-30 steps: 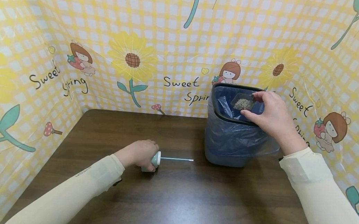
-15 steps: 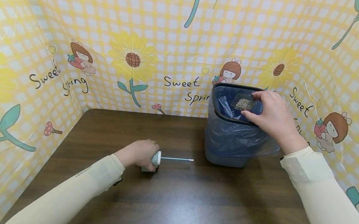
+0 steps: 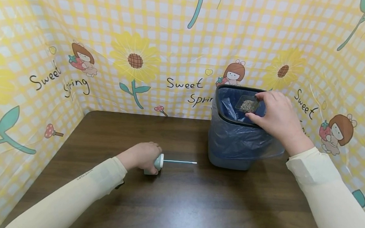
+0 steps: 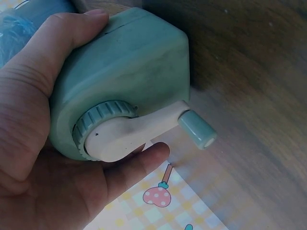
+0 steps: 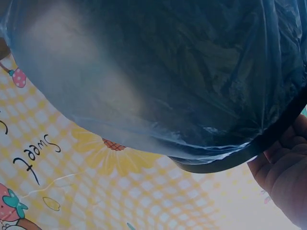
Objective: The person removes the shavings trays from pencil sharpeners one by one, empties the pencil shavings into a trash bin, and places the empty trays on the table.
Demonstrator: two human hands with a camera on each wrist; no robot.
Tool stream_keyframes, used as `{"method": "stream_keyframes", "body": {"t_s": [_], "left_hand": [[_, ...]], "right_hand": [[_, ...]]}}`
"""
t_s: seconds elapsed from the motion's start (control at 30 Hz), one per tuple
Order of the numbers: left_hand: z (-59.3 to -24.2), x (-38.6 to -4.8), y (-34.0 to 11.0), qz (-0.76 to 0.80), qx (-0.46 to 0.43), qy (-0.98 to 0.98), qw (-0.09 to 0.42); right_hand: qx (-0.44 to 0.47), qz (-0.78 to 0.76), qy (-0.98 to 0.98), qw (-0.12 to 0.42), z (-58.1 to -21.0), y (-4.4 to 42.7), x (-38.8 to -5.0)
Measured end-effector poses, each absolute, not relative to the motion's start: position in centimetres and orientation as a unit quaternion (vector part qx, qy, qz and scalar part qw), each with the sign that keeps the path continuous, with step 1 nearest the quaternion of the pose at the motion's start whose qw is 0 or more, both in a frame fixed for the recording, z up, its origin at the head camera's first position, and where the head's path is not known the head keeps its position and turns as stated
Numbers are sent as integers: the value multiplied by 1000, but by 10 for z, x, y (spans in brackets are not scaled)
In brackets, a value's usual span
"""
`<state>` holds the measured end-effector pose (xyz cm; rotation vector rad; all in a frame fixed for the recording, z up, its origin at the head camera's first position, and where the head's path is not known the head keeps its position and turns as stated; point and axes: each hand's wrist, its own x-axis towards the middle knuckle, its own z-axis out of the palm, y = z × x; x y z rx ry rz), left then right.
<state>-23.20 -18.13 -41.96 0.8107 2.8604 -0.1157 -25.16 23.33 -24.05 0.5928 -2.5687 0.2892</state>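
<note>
My left hand (image 3: 142, 156) grips a green crank pencil sharpener (image 4: 129, 62) on the table, thumb on one side and fingers round the other. The sharpener's pale crank handle (image 4: 139, 129) shows in the left wrist view. A thin blue pencil (image 3: 179, 161) sticks out of its front toward the right. Over the mouth of the bin, my right hand (image 3: 279, 117) pinches a small clear shavings tray (image 3: 241, 101) by its edge. Grey pencil shavings (image 3: 248, 106) lie in the tray. In the right wrist view the bin's rim and liner hide the tray.
The trash bin (image 3: 230, 163) stands at the table's back right, lined with a thin blue plastic bag (image 3: 241, 139) folded over its black rim (image 3: 220, 109). A checked cloth (image 3: 163, 28) walls in the back and sides of the brown wooden table (image 3: 176, 205).
Hardly anything differs. My right hand and the tray have shifted very slightly to the right over the bin. My left hand and the sharpener have stayed in place.
</note>
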Motion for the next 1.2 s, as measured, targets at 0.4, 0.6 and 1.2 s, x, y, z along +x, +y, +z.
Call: {"method": "stream_keyframes", "body": {"t_s": [0.4,0.6,1.2], "left_hand": [[-419,-233,-181,-45,272,958,83],[-420,-233,-181,-42,272,958,84],[-419,-231,-180,-36,268,959,86]], "right_hand": [[241,59,-929,274,-240,233,-254],[260,38,-918,297,-239,233,-257],[283,-1,-909,307,-236,233,-258]]}}
